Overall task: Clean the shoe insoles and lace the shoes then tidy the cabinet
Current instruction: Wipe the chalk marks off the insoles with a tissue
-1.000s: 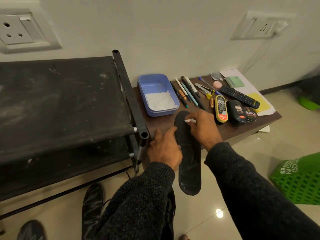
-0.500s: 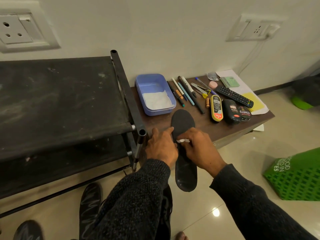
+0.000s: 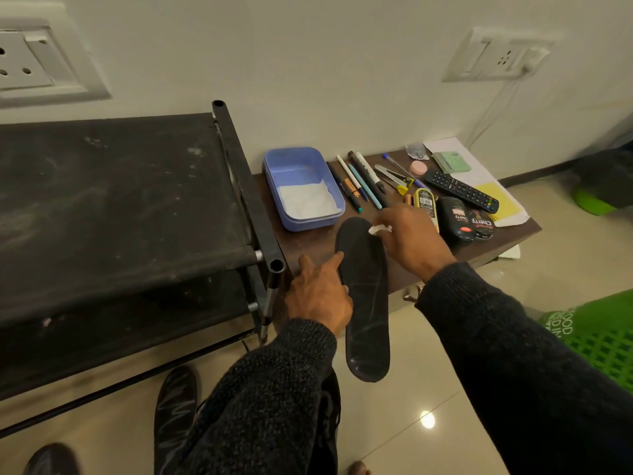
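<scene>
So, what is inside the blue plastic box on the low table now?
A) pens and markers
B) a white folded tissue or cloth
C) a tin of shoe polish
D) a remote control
B: the blue plastic box holds only a white tissue or cloth; the pens, remote control and shoe polish lie beside it on the low table.

A low dark brown wooden desk (image 3: 308, 243) stands against a pale wall. Near its back edge lie a row of pens and markers (image 3: 359, 181) and a black remote control (image 3: 460, 190). White and yellow paper sheets (image 3: 493, 197) cover its right corner. A green plastic basket (image 3: 603, 337) sits on the glossy tiled floor (image 3: 428, 423).
</scene>
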Demonstrator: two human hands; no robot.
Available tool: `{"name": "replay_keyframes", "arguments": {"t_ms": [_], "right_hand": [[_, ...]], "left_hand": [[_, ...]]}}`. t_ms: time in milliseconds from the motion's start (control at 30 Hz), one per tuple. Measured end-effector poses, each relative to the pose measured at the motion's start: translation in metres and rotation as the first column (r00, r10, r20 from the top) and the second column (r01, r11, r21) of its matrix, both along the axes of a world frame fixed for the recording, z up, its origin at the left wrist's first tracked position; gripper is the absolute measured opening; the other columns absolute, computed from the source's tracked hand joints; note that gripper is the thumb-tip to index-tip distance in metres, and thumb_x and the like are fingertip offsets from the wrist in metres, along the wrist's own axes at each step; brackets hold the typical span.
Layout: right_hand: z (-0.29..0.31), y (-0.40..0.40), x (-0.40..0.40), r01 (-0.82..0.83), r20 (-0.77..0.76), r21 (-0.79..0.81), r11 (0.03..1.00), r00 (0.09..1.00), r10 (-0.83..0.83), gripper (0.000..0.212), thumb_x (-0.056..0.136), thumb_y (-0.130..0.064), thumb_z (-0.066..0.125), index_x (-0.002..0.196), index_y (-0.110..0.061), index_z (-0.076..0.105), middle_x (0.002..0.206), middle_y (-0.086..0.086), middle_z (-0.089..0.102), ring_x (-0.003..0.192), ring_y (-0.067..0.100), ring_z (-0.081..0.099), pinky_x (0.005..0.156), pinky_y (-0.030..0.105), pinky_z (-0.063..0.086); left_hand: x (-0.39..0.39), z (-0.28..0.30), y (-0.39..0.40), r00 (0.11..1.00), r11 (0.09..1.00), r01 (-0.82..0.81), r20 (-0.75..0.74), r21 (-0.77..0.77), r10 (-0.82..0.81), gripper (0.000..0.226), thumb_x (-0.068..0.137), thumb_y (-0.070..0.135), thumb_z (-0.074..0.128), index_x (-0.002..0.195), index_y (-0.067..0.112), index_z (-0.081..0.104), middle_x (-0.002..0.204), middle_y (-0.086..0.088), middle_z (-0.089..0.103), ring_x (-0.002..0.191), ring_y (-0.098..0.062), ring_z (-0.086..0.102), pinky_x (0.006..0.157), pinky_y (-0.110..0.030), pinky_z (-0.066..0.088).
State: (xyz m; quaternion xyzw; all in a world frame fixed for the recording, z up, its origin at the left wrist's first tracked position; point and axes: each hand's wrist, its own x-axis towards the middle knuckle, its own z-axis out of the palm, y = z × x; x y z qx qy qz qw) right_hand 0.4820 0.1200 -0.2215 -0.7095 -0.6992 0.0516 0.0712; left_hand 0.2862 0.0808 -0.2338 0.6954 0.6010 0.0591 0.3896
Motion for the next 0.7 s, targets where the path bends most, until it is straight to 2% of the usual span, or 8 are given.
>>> {"name": "replay_keyframes", "arguments": {"t_ms": [133, 367, 567, 700], "right_hand": [[-0.008, 0.002, -0.001, -0.038, 0.051, -0.100, 0.994, 0.998, 0.043, 0.024, 0.095, -0.006, 0.064, 0.116, -0.014, 0.071, 0.116, 0.009, 0.062, 0.107, 0.024, 0.059, 0.090, 0.034, 0.051], [-0.018, -0.030, 0.002, 0.019, -0.011, -0.177, 0.984, 1.000, -0.021, 0.028, 0.096, -0.012, 0.064, 0.124, -0.015, 0.069, 0.122, 0.008, 0.059, 0.109, 0.020, 0.056, 0.083, 0.022, 0.040], [-0.022, -0.067, -0.006, 0.027, -0.052, -0.190, 0.981, 0.998, -0.038, 0.031, 0.095, -0.008, 0.065, 0.125, -0.014, 0.069, 0.124, 0.007, 0.059, 0.112, 0.021, 0.058, 0.086, 0.020, 0.042], [-0.011, -0.065, -0.008, 0.028, -0.063, -0.354, 0.935, 0.997, -0.054, 0.030, 0.095, -0.013, 0.067, 0.125, -0.017, 0.068, 0.126, 0.004, 0.062, 0.109, 0.017, 0.060, 0.088, 0.024, 0.050]], "left_hand": [[0.001, -0.001, -0.001, 1.000, 1.000, -0.003, -0.009, 0.015, 0.003, 0.064, 0.100, 0.032, 0.062, 0.155, 0.044, 0.032, 0.140, -0.006, 0.033, 0.119, -0.030, 0.054, 0.096, -0.042, 0.052], [0.002, -0.002, 0.000, 1.000, 1.000, -0.006, -0.007, 0.013, 0.006, 0.065, 0.100, 0.030, 0.063, 0.156, 0.042, 0.033, 0.143, -0.006, 0.032, 0.125, -0.033, 0.052, 0.099, -0.043, 0.050], [0.002, -0.001, 0.001, 1.000, 1.000, -0.016, 0.006, 0.004, 0.016, 0.064, 0.100, 0.029, 0.064, 0.155, 0.042, 0.034, 0.144, -0.006, 0.032, 0.128, -0.033, 0.051, 0.102, -0.043, 0.048], [0.002, 0.001, 0.000, 1.000, 1.000, -0.013, -0.003, 0.001, 0.013, 0.064, 0.099, 0.030, 0.064, 0.155, 0.043, 0.034, 0.143, -0.006, 0.033, 0.125, -0.033, 0.053, 0.100, -0.042, 0.049]]}}
